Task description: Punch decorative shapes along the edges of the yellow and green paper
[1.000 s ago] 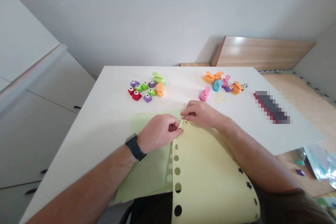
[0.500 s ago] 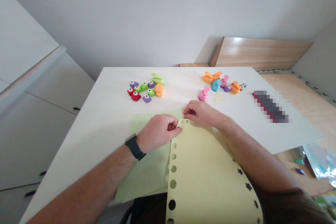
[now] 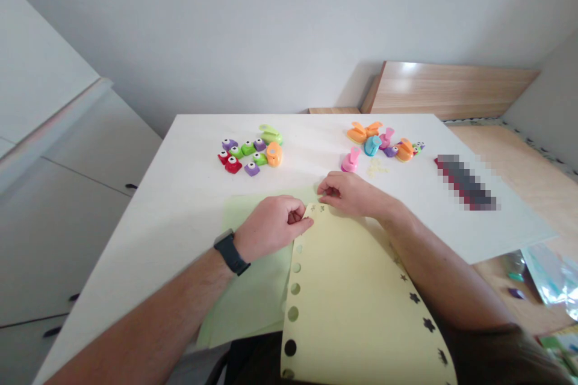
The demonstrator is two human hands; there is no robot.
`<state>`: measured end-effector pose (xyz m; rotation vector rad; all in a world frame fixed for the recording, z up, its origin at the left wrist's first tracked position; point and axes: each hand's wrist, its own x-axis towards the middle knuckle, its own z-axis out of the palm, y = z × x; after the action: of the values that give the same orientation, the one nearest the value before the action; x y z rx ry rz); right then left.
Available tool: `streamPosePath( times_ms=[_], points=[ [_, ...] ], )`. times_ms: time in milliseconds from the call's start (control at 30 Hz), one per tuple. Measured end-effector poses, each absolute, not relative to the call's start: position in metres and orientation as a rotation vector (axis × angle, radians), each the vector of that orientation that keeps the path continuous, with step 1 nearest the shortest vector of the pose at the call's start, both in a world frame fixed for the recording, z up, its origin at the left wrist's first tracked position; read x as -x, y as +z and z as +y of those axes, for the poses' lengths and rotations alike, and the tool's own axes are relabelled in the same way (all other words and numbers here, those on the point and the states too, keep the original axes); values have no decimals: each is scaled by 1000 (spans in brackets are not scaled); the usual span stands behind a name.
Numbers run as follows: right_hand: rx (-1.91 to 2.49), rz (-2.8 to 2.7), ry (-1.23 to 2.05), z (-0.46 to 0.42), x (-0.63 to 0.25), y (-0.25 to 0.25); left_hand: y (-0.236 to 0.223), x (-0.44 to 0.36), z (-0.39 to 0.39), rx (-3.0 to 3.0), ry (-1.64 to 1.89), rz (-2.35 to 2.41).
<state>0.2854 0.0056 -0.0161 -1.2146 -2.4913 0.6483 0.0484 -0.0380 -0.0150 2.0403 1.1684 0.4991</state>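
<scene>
My left hand (image 3: pixel 271 228), with a black wristwatch (image 3: pixel 231 252) on the wrist, is curled at the top left edge of a pale yellow paper sheet (image 3: pixel 356 301). My right hand (image 3: pixel 350 195) is curled over the sheet's top end, and both hands seem to pinch it there. Round holes run down the sheet's left edge and star-shaped cutouts down its right edge. Small star cutouts also mark the top corner. Under it lies a pale green paper sheet (image 3: pixel 248 295).
The white table (image 3: pixel 180 192) holds a group of small green, purple, red and orange craft punches (image 3: pixel 250 153) and a group of orange, pink and blue punches (image 3: pixel 374 145). Pale paper scraps (image 3: pixel 377 167) lie nearby. A pixelated strip (image 3: pixel 465 183) lies to the right.
The yellow sheet's lower end has swung to the left, and more of it shows below my hands. My right hand has shifted slightly to the right.
</scene>
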Motion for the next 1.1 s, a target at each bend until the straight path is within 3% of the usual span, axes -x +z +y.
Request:
streamPosePath(
  times_ms=[500, 900, 1100],
  points=[
    [1257, -2452, 507, 5, -288, -10, -15, -48, -37, -2059, 483, 1174],
    [1885, -1980, 80, 40, -394, -2, -16, -46, -37, -2064, 487, 1177],
    [1982, -1781, 48, 44, -385, -11, -16, -47, -37, -2056, 474, 1175]
  ],
)
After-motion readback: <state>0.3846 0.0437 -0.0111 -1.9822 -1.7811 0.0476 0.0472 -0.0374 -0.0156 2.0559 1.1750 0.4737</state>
